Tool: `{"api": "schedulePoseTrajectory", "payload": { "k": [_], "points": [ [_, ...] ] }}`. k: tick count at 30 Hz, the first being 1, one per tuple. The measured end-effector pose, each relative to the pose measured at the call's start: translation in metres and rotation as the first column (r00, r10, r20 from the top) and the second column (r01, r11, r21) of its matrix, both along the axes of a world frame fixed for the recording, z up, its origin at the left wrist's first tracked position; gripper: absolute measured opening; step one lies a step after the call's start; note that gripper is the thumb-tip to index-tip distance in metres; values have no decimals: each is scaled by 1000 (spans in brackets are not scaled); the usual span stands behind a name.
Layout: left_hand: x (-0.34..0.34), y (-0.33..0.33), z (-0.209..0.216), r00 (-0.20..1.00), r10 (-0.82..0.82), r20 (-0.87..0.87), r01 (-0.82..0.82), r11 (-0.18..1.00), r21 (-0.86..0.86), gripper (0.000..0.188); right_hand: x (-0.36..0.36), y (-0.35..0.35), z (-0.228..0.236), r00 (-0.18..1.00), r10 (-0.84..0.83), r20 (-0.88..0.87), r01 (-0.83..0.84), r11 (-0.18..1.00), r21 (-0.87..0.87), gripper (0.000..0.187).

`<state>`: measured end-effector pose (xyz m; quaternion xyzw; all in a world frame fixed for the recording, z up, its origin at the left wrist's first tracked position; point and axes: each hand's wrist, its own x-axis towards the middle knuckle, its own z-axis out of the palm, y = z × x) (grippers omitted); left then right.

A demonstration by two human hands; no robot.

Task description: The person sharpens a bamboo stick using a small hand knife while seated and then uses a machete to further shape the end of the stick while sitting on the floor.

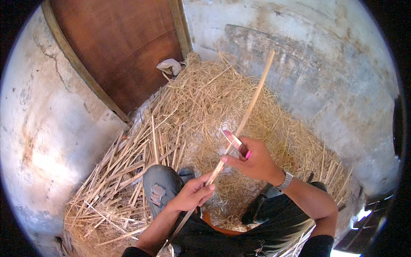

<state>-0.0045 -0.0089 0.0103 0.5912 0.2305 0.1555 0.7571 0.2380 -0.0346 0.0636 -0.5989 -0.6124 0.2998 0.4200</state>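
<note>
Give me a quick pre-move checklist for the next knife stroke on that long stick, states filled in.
1. Left hand grips the long stick low on its shaft: ok.
2. Right hand holds the pink-handled knife, blade against the stick: ok.
3. Left fingers clear of the blade, which sits higher up the stick: ok.
4. Right thumb clear of the edge: cannot tell, it lies close by the stick just under the blade.
5. Stick's upper end free above the straw pile: ok.
6. Knee in torn jeans out of the stroke path: cannot tell.
</note>
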Motion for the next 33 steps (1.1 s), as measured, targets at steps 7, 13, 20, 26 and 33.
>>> {"api": "schedulePoseTrajectory", "payload": {
  "k": [7, 13, 20, 26, 33],
  "points": [
    [0, -1, -5, 999, 17, 33, -20, 996, 85, 57, -14, -2, -26, 996, 88, -23, -87, 995, 41, 36],
    [-3, -1, -7, 996, 90, 13, -91, 992, 87, 58, -17, -6, -13, 983, 123, 134, -132, 990, 57, 29],
    [-2, -4, -10, 963, 197, 186, -232, 953, 193, 52, -12, 0, -13, 849, -128, 513, 18, 977, 213, 23],
    [-8, 4, -28, 941, 163, 296, -228, 953, 198, 52, -49, -28, -34, 837, 176, 518, -262, 960, 96, 23],
    [-3, -2, -17, 935, 269, 231, -328, 903, 275, 51, -21, 5, -3, 828, -187, 528, 4, 945, 328, 18]
  ]
}}
